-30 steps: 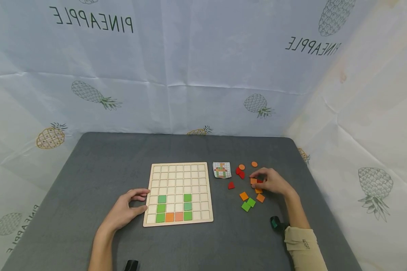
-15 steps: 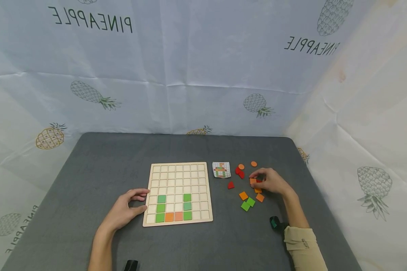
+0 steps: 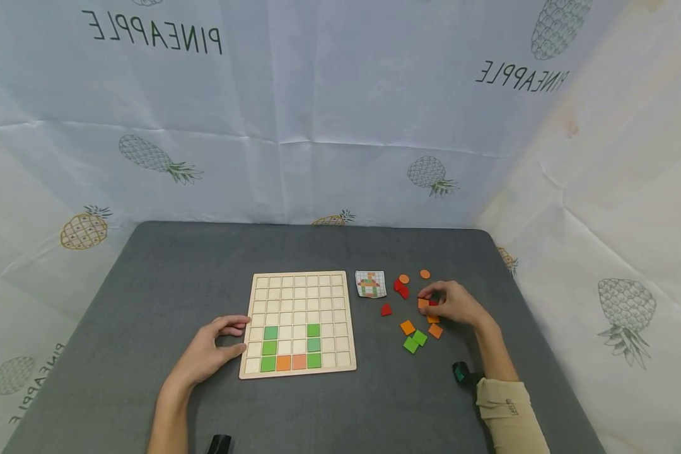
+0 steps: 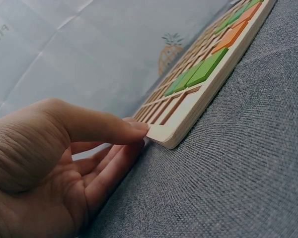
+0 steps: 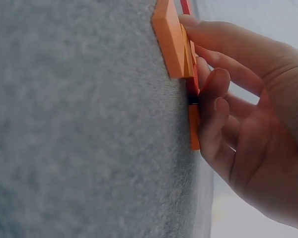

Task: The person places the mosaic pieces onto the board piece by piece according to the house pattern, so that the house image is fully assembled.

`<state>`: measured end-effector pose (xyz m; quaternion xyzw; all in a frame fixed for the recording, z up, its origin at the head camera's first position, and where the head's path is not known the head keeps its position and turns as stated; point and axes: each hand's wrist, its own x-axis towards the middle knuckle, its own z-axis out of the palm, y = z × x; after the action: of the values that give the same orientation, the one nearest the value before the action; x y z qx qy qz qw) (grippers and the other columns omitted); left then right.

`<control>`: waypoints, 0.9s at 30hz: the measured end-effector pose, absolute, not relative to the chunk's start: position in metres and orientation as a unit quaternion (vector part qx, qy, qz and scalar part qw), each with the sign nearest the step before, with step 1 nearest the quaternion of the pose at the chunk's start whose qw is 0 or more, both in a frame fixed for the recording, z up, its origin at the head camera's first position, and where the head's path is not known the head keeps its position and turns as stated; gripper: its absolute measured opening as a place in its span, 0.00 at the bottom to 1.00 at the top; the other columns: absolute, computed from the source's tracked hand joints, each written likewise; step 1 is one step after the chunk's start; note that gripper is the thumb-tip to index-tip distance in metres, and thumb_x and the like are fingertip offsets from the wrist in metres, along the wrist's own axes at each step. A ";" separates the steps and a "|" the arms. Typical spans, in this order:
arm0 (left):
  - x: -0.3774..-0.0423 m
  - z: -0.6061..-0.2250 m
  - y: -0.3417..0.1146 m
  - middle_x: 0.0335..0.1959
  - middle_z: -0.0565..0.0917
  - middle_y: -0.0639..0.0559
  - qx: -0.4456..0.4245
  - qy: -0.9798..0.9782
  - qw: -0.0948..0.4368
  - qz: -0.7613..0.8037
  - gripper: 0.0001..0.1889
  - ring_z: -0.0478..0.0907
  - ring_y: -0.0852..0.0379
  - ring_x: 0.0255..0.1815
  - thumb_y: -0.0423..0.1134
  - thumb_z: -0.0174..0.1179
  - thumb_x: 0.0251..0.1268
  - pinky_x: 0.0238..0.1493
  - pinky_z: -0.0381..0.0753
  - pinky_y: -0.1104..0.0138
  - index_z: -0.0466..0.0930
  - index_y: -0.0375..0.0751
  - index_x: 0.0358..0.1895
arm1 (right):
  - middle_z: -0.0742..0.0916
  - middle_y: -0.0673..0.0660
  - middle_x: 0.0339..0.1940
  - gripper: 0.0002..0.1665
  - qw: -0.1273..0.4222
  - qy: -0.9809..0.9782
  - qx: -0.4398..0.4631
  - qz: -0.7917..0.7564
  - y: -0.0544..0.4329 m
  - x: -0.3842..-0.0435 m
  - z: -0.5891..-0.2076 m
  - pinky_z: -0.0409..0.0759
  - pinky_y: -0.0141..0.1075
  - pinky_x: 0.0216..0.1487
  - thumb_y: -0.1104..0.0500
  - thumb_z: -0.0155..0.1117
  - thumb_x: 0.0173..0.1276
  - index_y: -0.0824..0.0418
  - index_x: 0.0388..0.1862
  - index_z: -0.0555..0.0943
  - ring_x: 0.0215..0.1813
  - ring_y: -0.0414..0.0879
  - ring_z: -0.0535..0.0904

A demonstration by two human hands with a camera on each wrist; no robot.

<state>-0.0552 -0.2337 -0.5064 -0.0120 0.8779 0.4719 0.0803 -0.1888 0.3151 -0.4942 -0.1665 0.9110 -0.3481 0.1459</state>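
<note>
Facing printed curtains [image 3: 340,113] across grey table [image 3: 318,413], parted left fingers [image 3: 231,322] touch board [image 3: 299,292]; right fingers [image 3: 438,287]: grip unclear.

Mirror-reversed "PINEAPPLE" [image 3: 152,33] on the white curtain [image 3: 340,94], more than once; sleeve lettering [image 3: 512,407] illegible

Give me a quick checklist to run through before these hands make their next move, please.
1. Board lying flat: ok, on the table.
2. Left hand at the board's edge: ok, touching its left side.
3. Placed tiles each within one square: ok.
4. Patterned card uncovered: ok, beside the board.
5. Right hand gripping the orange square firmly: cannot tell; thumb and fingers are close about it.
6. Loose green squares separated: not ok, they lie against each other.
</note>
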 end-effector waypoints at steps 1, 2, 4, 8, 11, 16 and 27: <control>-0.055 -0.506 -0.234 0.66 0.84 0.43 -0.011 0.878 0.080 0.472 0.28 0.81 0.52 0.59 0.32 0.74 0.66 0.57 0.79 0.69 0.82 0.41 0.70 | 0.89 0.58 0.44 0.17 0.146 0.913 -0.164 -0.345 0.315 -0.189 -0.494 0.74 0.32 0.28 0.57 0.82 0.66 0.59 0.52 0.90 0.24 0.39 0.73; -0.055 -0.506 -0.234 0.66 0.84 0.43 -0.011 0.878 0.080 0.473 0.28 0.81 0.52 0.59 0.32 0.74 0.66 0.57 0.79 0.69 0.82 0.41 0.70 | 0.89 0.57 0.44 0.17 0.145 0.913 -0.164 -0.344 0.315 -0.189 -0.494 0.74 0.32 0.28 0.57 0.82 0.66 0.59 0.52 0.91 0.25 0.39 0.73; -0.055 -0.506 -0.234 0.66 0.84 0.43 -0.009 0.877 0.079 0.473 0.29 0.81 0.52 0.59 0.32 0.74 0.66 0.57 0.79 0.69 0.82 0.41 0.70 | 0.89 0.56 0.42 0.16 0.144 0.914 -0.168 -0.341 0.315 -0.189 -0.493 0.74 0.32 0.28 0.57 0.82 0.66 0.59 0.51 0.91 0.25 0.39 0.73; -0.055 -0.506 -0.234 0.66 0.84 0.43 -0.009 0.878 0.077 0.473 0.28 0.81 0.53 0.59 0.32 0.75 0.66 0.57 0.79 0.69 0.82 0.41 0.70 | 0.89 0.54 0.39 0.14 0.144 0.914 -0.171 -0.339 0.314 -0.190 -0.493 0.74 0.32 0.28 0.58 0.81 0.66 0.59 0.49 0.91 0.24 0.39 0.74; -0.055 -0.507 -0.234 0.66 0.84 0.43 -0.009 0.877 0.077 0.474 0.28 0.81 0.53 0.58 0.32 0.75 0.66 0.57 0.79 0.69 0.82 0.41 0.70 | 0.89 0.54 0.37 0.13 0.139 0.913 -0.177 -0.340 0.314 -0.189 -0.495 0.74 0.32 0.28 0.58 0.80 0.67 0.61 0.48 0.91 0.24 0.39 0.74; -0.056 -0.507 -0.234 0.66 0.84 0.43 -0.008 0.876 0.077 0.476 0.28 0.81 0.53 0.58 0.32 0.75 0.66 0.57 0.79 0.68 0.82 0.42 0.70 | 0.89 0.53 0.34 0.12 0.133 0.913 -0.180 -0.341 0.315 -0.190 -0.498 0.73 0.31 0.26 0.58 0.79 0.68 0.61 0.48 0.91 0.23 0.37 0.73; -0.056 -0.508 -0.234 0.66 0.84 0.43 -0.012 0.875 0.082 0.477 0.29 0.81 0.53 0.59 0.32 0.75 0.66 0.56 0.80 0.69 0.81 0.41 0.71 | 0.85 0.52 0.26 0.13 0.111 0.904 -0.191 -0.365 0.304 -0.187 -0.487 0.71 0.32 0.23 0.56 0.78 0.71 0.57 0.52 0.90 0.17 0.37 0.68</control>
<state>-0.0558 -0.2337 -0.5081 -0.0121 0.8748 0.4773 0.0821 -0.1868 0.3039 -0.4869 -0.1905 0.9044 -0.3654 0.1110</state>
